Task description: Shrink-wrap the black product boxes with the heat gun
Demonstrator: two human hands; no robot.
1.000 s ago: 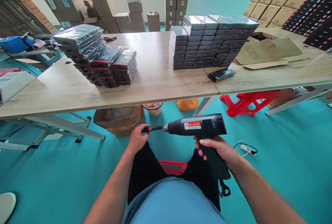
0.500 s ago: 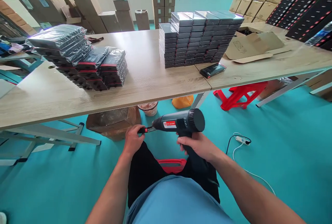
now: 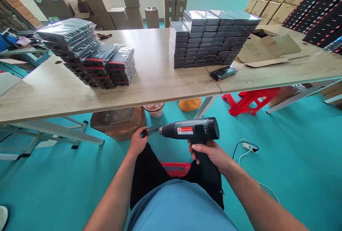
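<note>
My right hand (image 3: 207, 152) is wrapped round the handle of a dark heat gun (image 3: 189, 129) with a red and white label. The gun lies level, its nozzle pointing left. Close to the nozzle tip, my left hand (image 3: 138, 142) pinches a thin black box (image 3: 150, 130), which looks shiny. Both hands are in front of the table edge, above my lap. On the table (image 3: 149, 77), film-wrapped black boxes (image 3: 72, 38) are stacked at the left and dark boxes (image 3: 205, 38) in a taller block at the centre right. One flat black packet (image 3: 223, 73) lies before that block.
Under the table are a brown wrapped bundle (image 3: 120, 122), a bucket (image 3: 155, 109), an orange bag (image 3: 189, 104) and a red stool (image 3: 248, 101). A power strip (image 3: 249, 147) with cables lies on the floor at the right. An opened carton (image 3: 263, 51) rests on the table.
The heat gun has moved slightly right and now lies level. The thin box in my left hand has turned, with its broad face showing more. The view has shifted a little.
</note>
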